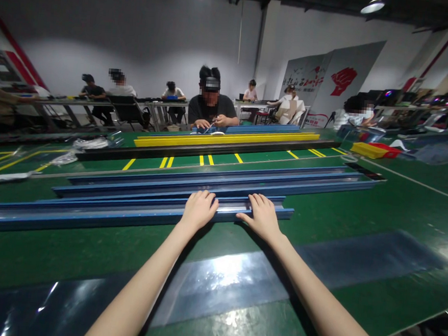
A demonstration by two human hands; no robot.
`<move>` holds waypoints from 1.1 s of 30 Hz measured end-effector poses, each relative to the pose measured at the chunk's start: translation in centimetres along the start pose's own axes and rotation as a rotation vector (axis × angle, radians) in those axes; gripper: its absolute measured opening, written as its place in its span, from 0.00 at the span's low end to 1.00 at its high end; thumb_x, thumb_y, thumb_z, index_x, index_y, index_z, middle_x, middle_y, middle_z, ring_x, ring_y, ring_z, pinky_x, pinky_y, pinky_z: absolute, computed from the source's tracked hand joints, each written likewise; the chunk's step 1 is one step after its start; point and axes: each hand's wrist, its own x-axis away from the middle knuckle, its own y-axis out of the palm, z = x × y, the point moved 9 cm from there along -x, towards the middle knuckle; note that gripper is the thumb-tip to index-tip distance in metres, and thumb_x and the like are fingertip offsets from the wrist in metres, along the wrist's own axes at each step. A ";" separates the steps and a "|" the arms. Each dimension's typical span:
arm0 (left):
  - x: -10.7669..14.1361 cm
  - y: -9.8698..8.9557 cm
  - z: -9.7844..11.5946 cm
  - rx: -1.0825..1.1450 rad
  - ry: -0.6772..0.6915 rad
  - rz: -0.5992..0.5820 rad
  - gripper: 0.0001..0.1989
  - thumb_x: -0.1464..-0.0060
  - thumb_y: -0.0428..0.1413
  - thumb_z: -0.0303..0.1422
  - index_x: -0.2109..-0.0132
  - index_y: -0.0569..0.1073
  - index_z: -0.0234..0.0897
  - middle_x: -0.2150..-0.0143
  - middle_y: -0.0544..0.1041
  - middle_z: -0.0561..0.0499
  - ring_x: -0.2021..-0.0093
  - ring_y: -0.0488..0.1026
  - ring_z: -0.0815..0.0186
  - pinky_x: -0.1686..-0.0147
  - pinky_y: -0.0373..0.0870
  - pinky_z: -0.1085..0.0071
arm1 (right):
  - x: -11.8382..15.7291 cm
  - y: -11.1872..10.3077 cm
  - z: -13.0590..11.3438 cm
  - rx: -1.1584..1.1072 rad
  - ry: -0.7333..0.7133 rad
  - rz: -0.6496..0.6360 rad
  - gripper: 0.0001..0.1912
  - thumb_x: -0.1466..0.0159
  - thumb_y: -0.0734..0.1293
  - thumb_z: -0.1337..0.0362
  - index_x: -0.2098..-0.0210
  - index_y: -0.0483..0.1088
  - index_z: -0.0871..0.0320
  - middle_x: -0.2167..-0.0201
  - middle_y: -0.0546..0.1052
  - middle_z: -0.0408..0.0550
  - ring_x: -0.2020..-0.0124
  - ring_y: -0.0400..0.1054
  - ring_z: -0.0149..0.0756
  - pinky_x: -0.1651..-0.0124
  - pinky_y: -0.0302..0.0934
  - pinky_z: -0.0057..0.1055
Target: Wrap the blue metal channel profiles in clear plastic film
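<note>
While the near blue channel point(128, 220) runs crosswise on the tabletop point(68, 252), our left hand point(199, 210) and right hand point(263, 218) rest over it—clamped or not, we cannot tell—the right nearer its right end.

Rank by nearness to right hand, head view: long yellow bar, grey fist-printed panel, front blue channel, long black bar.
1. Front blue channel, touching right hand
2. Long black bar, ahead, beyond that channel
3. Long yellow bar, just behind the black
4. Grey panel, background right
</note>
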 end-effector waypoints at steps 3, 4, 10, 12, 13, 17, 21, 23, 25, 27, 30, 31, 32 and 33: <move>-0.6 0.3 1.2 0.025 0.002 -0.001 0.17 0.41 0.39 0.36 0.57 0.71 0.36 0.58 0.74 0.46 0.57 0.68 0.61 0.57 0.59 0.66 | -0.2 0.1 -0.3 -0.006 -0.006 -0.003 0.36 0.44 0.58 0.42 0.49 0.63 0.67 0.50 0.67 0.59 0.48 0.56 0.49 0.47 0.48 0.41; -0.9 0.4 1.6 0.032 -0.002 -0.001 0.17 0.41 0.39 0.36 0.56 0.71 0.35 0.58 0.74 0.46 0.57 0.68 0.61 0.57 0.59 0.66 | -0.3 0.1 -0.3 -0.009 -0.006 -0.006 0.37 0.45 0.58 0.42 0.49 0.63 0.67 0.50 0.67 0.59 0.48 0.56 0.48 0.47 0.49 0.41; -1.8 1.9 3.8 0.055 -0.021 -0.022 0.17 0.42 0.40 0.37 0.56 0.70 0.35 0.58 0.74 0.45 0.57 0.68 0.59 0.58 0.59 0.64 | -0.5 0.1 -0.4 -0.040 -0.033 -0.034 0.36 0.44 0.57 0.42 0.49 0.63 0.65 0.51 0.68 0.59 0.49 0.56 0.48 0.48 0.50 0.41; -1.9 2.3 3.9 0.046 -0.047 -0.022 0.17 0.43 0.40 0.37 0.56 0.70 0.35 0.59 0.74 0.45 0.57 0.67 0.58 0.58 0.58 0.63 | -0.5 0.0 -0.3 -0.042 -0.054 -0.059 0.35 0.43 0.56 0.42 0.48 0.63 0.64 0.50 0.68 0.58 0.48 0.56 0.48 0.49 0.50 0.41; -1.9 2.4 4.0 0.046 -0.056 -0.024 0.17 0.43 0.40 0.37 0.56 0.70 0.35 0.59 0.73 0.44 0.57 0.67 0.58 0.58 0.58 0.63 | -0.5 0.0 -0.2 -0.043 -0.072 -0.077 0.35 0.43 0.56 0.43 0.47 0.62 0.64 0.50 0.68 0.58 0.48 0.56 0.48 0.49 0.50 0.41; -1.8 2.6 3.9 0.044 -0.064 -0.035 0.18 0.43 0.39 0.37 0.57 0.70 0.36 0.59 0.73 0.43 0.57 0.67 0.58 0.57 0.57 0.62 | -0.7 -0.2 0.9 -0.080 -0.204 -0.165 0.31 0.40 0.54 0.46 0.45 0.60 0.59 0.48 0.67 0.54 0.49 0.58 0.43 0.49 0.51 0.40; -1.8 2.4 3.8 0.030 -0.077 -0.036 0.17 0.43 0.40 0.37 0.57 0.70 0.36 0.60 0.73 0.43 0.58 0.67 0.58 0.58 0.57 0.63 | -1.2 -0.2 3.8 -0.105 -0.204 -0.188 0.25 0.36 0.51 0.51 0.49 0.64 0.58 0.50 0.70 0.52 0.51 0.62 0.38 0.50 0.52 0.36; -1.8 2.3 3.9 0.025 -0.083 -0.031 0.17 0.44 0.40 0.37 0.58 0.70 0.36 0.61 0.73 0.43 0.58 0.67 0.58 0.59 0.57 0.63 | -1.3 -0.1 5.6 -0.061 -0.103 -0.156 0.24 0.35 0.49 0.53 0.54 0.67 0.60 0.56 0.73 0.53 0.55 0.65 0.38 0.52 0.53 0.33; -1.8 2.3 4.0 0.022 -0.084 -0.021 0.16 0.44 0.40 0.36 0.59 0.70 0.36 0.62 0.73 0.43 0.59 0.67 0.58 0.59 0.57 0.63 | -1.1 -0.1 6.5 -0.007 -0.035 -0.098 0.23 0.35 0.49 0.56 0.58 0.70 0.60 0.61 0.75 0.52 0.58 0.66 0.37 0.53 0.53 0.32; -1.7 2.2 3.9 0.019 -0.088 -0.007 0.16 0.44 0.40 0.36 0.60 0.70 0.36 0.63 0.73 0.43 0.59 0.67 0.58 0.60 0.58 0.63 | -0.7 -0.6 6.4 0.028 -0.011 0.001 0.21 0.35 0.49 0.59 0.59 0.70 0.61 0.60 0.75 0.52 0.58 0.66 0.37 0.53 0.52 0.32; -1.7 2.2 3.9 0.015 -0.096 0.010 0.15 0.45 0.41 0.35 0.60 0.70 0.36 0.63 0.72 0.44 0.60 0.67 0.58 0.60 0.58 0.63 | -0.2 -1.1 6.0 0.036 0.001 0.095 0.20 0.35 0.50 0.62 0.59 0.70 0.61 0.59 0.75 0.51 0.57 0.65 0.37 0.52 0.51 0.32; -1.7 2.1 3.9 0.014 -0.097 0.014 0.15 0.45 0.41 0.35 0.60 0.70 0.36 0.63 0.72 0.44 0.60 0.67 0.58 0.60 0.58 0.63 | -0.2 -1.1 5.9 0.036 0.001 0.096 0.20 0.36 0.50 0.62 0.59 0.70 0.61 0.59 0.75 0.50 0.57 0.65 0.37 0.53 0.51 0.32; -1.6 2.1 3.9 0.013 -0.097 0.017 0.15 0.45 0.41 0.35 0.60 0.70 0.36 0.63 0.73 0.44 0.60 0.67 0.58 0.60 0.59 0.64 | -0.2 -1.1 5.9 0.036 -0.002 0.087 0.20 0.36 0.50 0.62 0.58 0.70 0.61 0.59 0.75 0.50 0.57 0.65 0.36 0.53 0.51 0.32; -1.6 2.1 3.9 0.011 -0.098 0.019 0.15 0.45 0.41 0.34 0.60 0.70 0.36 0.63 0.73 0.44 0.60 0.67 0.58 0.60 0.59 0.64 | -0.2 -1.0 5.9 0.038 -0.005 0.073 0.20 0.36 0.50 0.62 0.58 0.70 0.61 0.59 0.75 0.50 0.57 0.65 0.36 0.53 0.51 0.32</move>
